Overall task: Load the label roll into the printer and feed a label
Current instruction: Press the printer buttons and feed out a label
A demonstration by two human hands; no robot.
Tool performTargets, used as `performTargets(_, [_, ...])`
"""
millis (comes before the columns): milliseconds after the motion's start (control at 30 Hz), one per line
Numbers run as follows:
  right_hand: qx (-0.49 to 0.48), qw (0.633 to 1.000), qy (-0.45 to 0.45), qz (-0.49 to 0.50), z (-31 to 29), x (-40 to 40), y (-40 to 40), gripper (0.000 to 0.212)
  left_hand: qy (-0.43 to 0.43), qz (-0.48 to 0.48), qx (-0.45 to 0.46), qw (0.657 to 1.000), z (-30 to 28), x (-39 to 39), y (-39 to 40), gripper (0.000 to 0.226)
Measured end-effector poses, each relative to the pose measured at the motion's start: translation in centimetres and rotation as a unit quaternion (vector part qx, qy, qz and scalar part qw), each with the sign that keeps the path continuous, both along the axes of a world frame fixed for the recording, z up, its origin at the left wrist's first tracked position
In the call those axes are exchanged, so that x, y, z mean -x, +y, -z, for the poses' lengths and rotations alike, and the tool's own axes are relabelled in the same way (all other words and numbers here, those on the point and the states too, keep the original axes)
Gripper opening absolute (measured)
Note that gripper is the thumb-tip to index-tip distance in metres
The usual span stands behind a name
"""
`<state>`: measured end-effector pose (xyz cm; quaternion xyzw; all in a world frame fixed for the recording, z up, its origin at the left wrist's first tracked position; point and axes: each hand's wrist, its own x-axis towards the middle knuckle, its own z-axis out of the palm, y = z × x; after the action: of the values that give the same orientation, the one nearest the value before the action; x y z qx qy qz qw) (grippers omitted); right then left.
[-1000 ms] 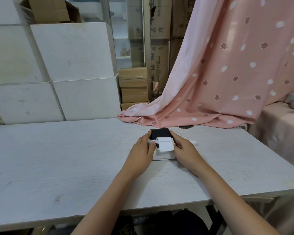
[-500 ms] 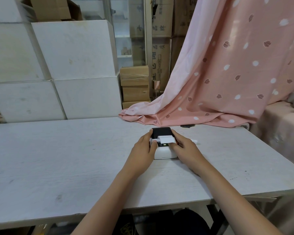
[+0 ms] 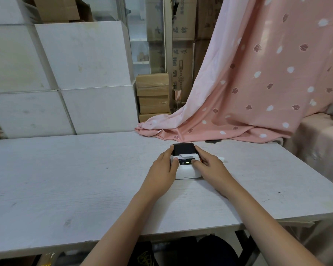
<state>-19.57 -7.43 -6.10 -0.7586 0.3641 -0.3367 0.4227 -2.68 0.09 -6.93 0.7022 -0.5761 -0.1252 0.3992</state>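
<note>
The printer [image 3: 186, 163] stands on the table [image 3: 65, 179], lid down, a label [image 3: 187, 155] showing at its slot. The left hand [image 3: 162, 169] grips its left side to steady it; the right hand [image 3: 210, 166] holds the other side, thumb on the panel, probably to feed.

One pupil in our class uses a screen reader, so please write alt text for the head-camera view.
Two bare hands hold a small white label printer with a black lid on a pale wood-grain table: the left hand grips its left side, the right hand its right, thumb on the lit control panel. A pink leaf-patterned curtain hangs behind.
</note>
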Motion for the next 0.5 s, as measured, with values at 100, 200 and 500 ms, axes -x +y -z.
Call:
performTargets(100, [0.002,1.0,-0.007,-0.002,-0.04,-0.01,0.07,0.052,-0.004,-0.001,0.0,1.0,-0.06,0.06,0.03,0.056])
performTargets(200, [0.003,1.0,-0.012,-0.006,-0.39,0.01,0.42,0.05,-0.009,-0.003,0.0,1.0,-0.12,0.13,0.05,0.055])
performTargets(500, [0.004,1.0,-0.012,-0.01,-0.88,0.02,0.92,0.051,-0.018,-0.004,0.003,1.0,-0.08,0.15,0.06,0.056])
